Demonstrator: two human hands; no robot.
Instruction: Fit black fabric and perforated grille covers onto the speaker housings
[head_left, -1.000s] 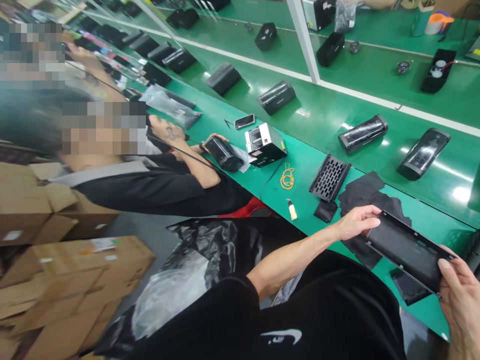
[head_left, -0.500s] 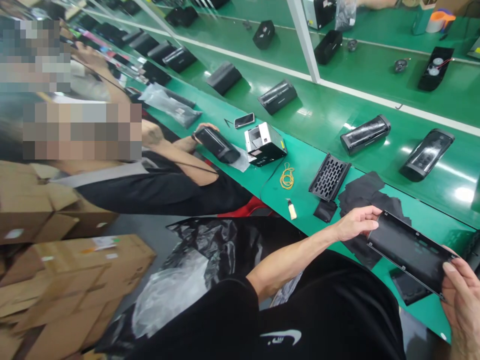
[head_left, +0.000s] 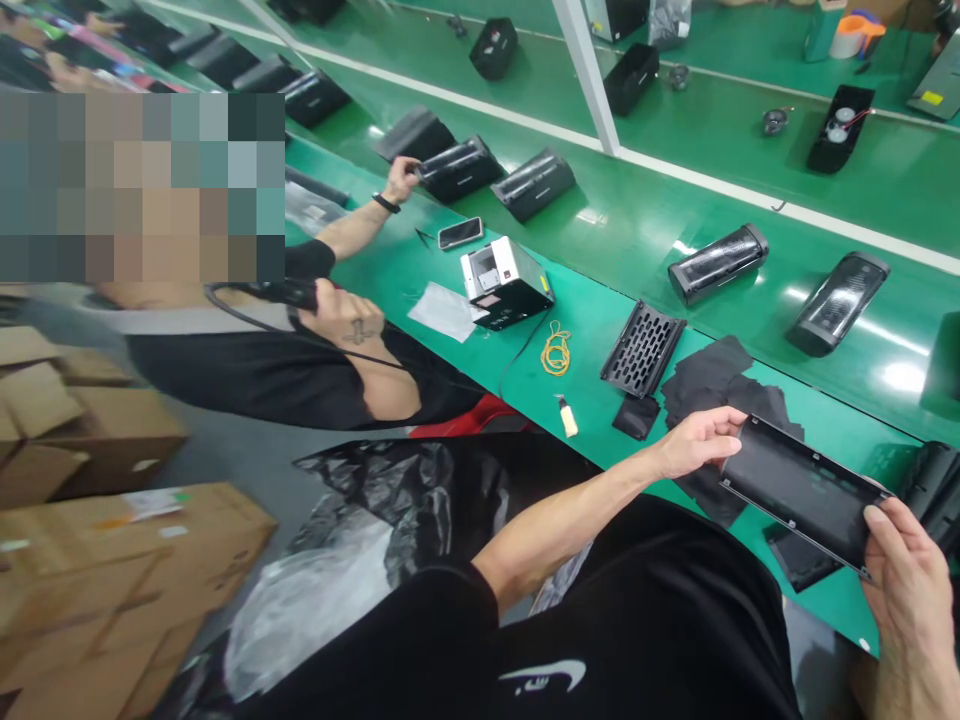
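I hold a long black speaker panel (head_left: 802, 492) over the near edge of the green bench (head_left: 600, 300), slanting down to the right. My left hand (head_left: 701, 440) grips its left end, thumb on top and fingers curled under. At the panel's right end my right hand (head_left: 904, 575) pinches the lower corner. Black fabric pieces (head_left: 712, 375) lie on the bench just beyond the panel. A black grille (head_left: 643, 349) sits to the left of them.
A person at the left reaches out and sets a black speaker (head_left: 457, 168) on the conveyor. On the bench lie a phone (head_left: 460, 233), a small white and black machine (head_left: 504, 283), a yellow cord coil (head_left: 556, 352) and more speakers (head_left: 716, 263). Cardboard boxes (head_left: 112, 560) stand on the floor.
The neighbouring person has lifted the speaker from their bench spot and stretched an arm to the conveyor. My hands keep hold of the panel; the view has shifted slightly.
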